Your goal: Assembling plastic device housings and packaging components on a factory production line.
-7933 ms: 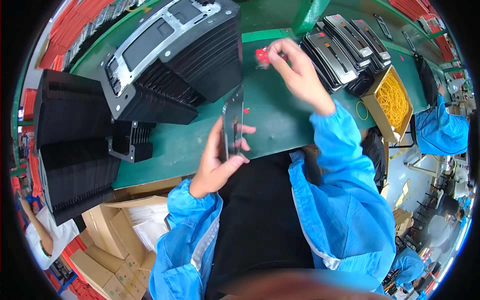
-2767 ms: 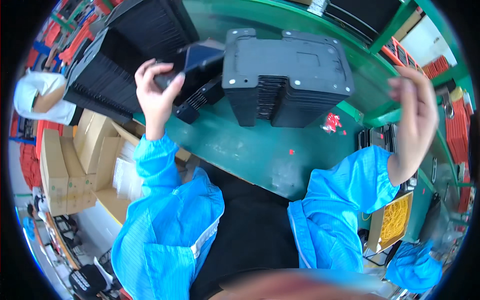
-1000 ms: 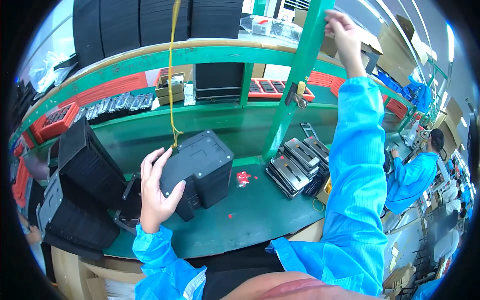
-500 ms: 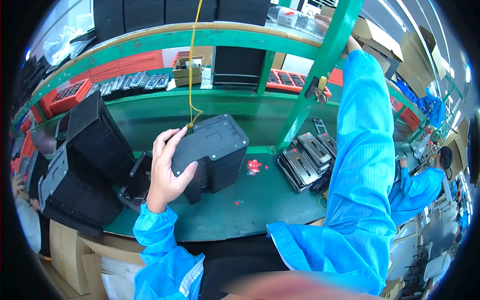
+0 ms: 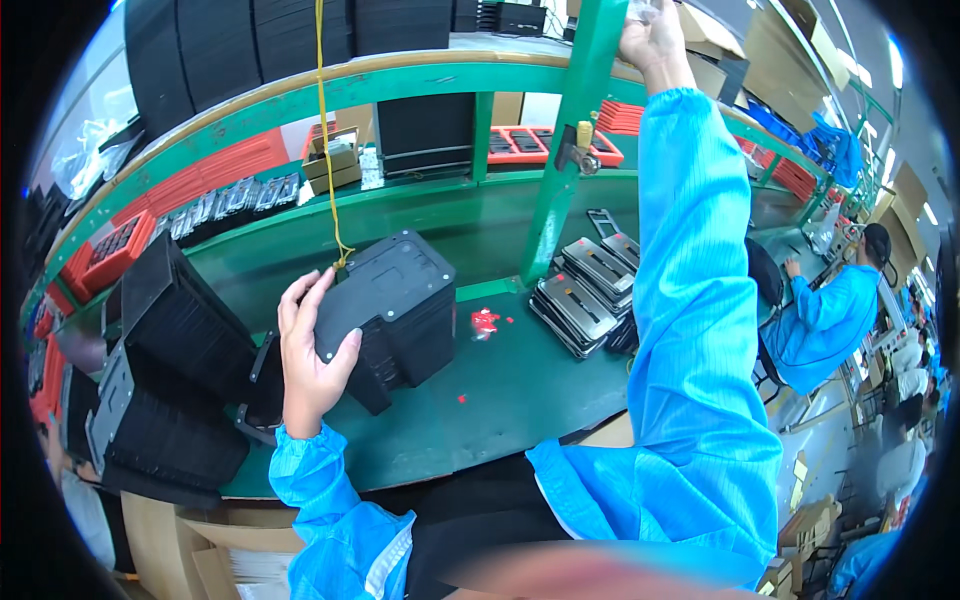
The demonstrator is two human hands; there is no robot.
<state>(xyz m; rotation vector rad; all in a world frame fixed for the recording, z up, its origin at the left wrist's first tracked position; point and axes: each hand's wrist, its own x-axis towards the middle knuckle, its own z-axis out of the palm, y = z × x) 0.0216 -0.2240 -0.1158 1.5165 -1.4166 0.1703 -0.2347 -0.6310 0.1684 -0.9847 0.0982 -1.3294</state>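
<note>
Stack (image 5: 395,285) matte black, notched, pale-dotted; left grip (image 5: 312,365) spread wide against it; right grip (image 5: 655,45) unclear.

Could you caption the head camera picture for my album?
Left hand at a stack of black parts, right hand up beside a green post.

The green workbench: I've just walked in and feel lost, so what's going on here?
A person's left hand is spread at the edge of a black stack on the green workbench. The right hand is raised beside the green post, at something pale I can't make out. Metallic panels lie piled right of the stack.
</note>
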